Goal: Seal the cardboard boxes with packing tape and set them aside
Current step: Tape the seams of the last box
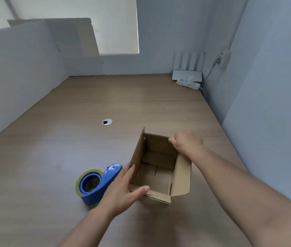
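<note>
**Head view, sole view**

- Cardboard box [156, 172]: stood on the wooden desk [61, 143], lower centre-right of the frame. It is unsealed, with the top open and the left flap raised upright. The interior appears empty, and the bottom flaps are seen meeting at a seam.
- Left hand [123, 186]: laid against the box's left wall at the near corner. The fingers are straight along the outer face and the thumb is set across the near rim. Nothing is clasped.
- Right hand [185, 143]: placed at the far right corner of the box, with the fingers curled over the rim or flap there, which is gripped.
- Tape dispenser [96, 184]: blue, loaded with a pale roll. It lies on the desk just left of the box, untouched and partly overlapped by the left wrist.
- Cable grommet [107, 121]: set in the desk at mid-frame.
- Router [187, 73] and power strip [189, 83]: in the upper right corner of the desk.

Step judged in hand: the box is being steadied and its flaps readied for closing. No tape has been applied.

Next move, as judged: the flaps must be folded flat and held down before the dispenser is taken up.

Writing: no brand or label can be read. The small blue marks on the power strip are too small to tell.
</note>
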Demonstrator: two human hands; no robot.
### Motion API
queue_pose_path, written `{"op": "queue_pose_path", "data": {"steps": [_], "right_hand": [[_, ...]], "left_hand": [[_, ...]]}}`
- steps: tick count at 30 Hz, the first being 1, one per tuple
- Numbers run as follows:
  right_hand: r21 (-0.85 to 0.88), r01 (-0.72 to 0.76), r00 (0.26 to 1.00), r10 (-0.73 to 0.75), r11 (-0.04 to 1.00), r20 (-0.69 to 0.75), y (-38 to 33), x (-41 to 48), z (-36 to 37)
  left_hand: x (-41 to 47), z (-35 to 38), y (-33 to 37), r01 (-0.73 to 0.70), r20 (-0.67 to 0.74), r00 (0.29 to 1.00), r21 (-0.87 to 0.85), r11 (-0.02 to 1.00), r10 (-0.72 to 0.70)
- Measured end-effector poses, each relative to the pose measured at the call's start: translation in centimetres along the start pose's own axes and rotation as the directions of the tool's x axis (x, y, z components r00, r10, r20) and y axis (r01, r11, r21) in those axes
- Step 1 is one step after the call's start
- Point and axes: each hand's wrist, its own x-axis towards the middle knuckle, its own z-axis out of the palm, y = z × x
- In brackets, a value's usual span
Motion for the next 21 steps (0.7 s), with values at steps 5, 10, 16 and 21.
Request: {"op": "queue_pose_path", "data": {"steps": [5, 10, 16, 21], "right_hand": [[0.319, -0.213, 0.976, 0.215, 0.924, 0.029, 1.4, 2.3, 1.0], [0.543, -0.284, 0.94, 0.342, 0.79, -0.006, 1.4, 0.7, 1.7], [0.525, -0.289, 0.947, 0.318, 0.8, 0.037, -0.1, -9.2, 1.7], [0.41, -0.378, 0.924, 0.308, 0.83, 0.228, -2.2, -14.1, 3.9]], "left_hand": [[-0.5, -0.2, -0.6, 0.031, -0.05, 0.998, -0.061, 0.998, -0.034], [-0.3, -0.5, 0.1, -0.041, -0.062, 0.998, -0.14, 0.989, 0.032], [1.7, -1.6, 1.0, -0.014, -0.118, 0.993, -0.302, 0.953, -0.023], [3.4, -2.2, 1.7, 0.018, -0.118, 0.991, -0.294, 0.956, -0.055]]}}
